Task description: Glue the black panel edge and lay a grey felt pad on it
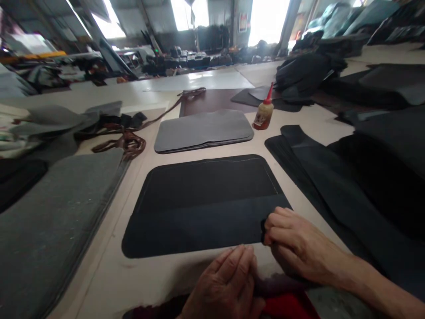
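A pale table point(109, 274) bears a black panel point(202, 204), grey panel point(204, 130), glue bottle point(264, 113) and brown straps point(128, 144)

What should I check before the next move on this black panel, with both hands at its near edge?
1. Black panel lies flat on the table: ok.
2. Right hand pinches the panel's near right corner: ok.
3. Left hand is off the panel, on the table edge: ok.
4. Glue bottle stands upright, apart from the panel: ok.
5. Glue bottle's cap is sealed: cannot tell.
6. Grey panel stack does not overlap the black one: ok.
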Demonstrator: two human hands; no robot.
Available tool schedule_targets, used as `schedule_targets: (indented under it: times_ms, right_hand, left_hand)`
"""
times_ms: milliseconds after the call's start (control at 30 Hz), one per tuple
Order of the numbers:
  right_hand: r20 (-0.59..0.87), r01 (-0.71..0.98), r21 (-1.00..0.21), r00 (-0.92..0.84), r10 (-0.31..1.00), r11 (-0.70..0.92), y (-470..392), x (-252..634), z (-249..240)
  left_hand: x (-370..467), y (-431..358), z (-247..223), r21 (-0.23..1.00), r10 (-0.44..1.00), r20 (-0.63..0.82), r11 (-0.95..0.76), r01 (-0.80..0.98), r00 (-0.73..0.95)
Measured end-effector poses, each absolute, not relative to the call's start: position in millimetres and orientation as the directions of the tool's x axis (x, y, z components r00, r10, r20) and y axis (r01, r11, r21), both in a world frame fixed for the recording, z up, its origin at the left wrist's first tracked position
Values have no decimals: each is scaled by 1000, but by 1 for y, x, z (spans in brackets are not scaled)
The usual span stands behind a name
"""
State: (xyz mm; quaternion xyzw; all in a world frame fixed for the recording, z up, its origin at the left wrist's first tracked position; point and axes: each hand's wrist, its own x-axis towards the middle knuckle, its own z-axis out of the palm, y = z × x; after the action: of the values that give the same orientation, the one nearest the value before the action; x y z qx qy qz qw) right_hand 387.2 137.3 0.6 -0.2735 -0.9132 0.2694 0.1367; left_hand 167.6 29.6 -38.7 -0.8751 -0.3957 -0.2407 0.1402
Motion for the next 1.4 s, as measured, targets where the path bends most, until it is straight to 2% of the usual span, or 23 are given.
schedule_targets:
  times_ms: [100,267,367,433,533,667,733,800,933,1000,1167,1333,1400]
  right_hand:
    - [130,426,-573,-796,591,700,137,384,1]
    - [116,379,-608,-827,551,697,136,381,1]
    - [149,401,-580,-804,576,709,135,379,-1]
    - [120,396,-582,-822,557,710,134,380,0]
    - [107,326,-683,-840,531,654,137,387,7]
    - [192,325,-783,-685,703,531,148,410,20]
    - [228,389,-753,-602,765,531,152,421,23]
    - [240,458,-685,-593,769,567,153,428,21]
    - [176,537,-513,-698,694,670,148,434,8]
    - [127,539,-474,-741,660,696,146,436,4]
    - [194,524,-478,-719,667,705,145,429,3]
    - [120,509,-491,-764,633,707,146,429,3]
    - [144,518,-502,-740,657,693,148,434,4]
  left_hand:
    - [168,29,-37,-40,639,526,-641,767,562]
    - [168,29,-37,5,641,545,-647,763,540]
    - [169,30,-38,-3,631,550,-654,757,547]
    - [169,31,-38,-2,636,544,-652,758,548]
    - [169,29,-34,9,651,525,-648,762,548]
    - [163,25,-26,60,687,552,-598,799,473]
    - [159,24,-23,78,738,522,-540,838,428]
    - [157,26,-22,71,785,458,-500,863,417]
    - [154,29,-27,90,821,357,-505,859,445]
    - [153,30,-29,112,834,326,-502,858,446]
    - [152,30,-30,122,834,330,-502,856,442]
    - [153,30,-30,105,828,337,-506,856,449]
    - [153,30,-31,107,830,330,-507,855,450]
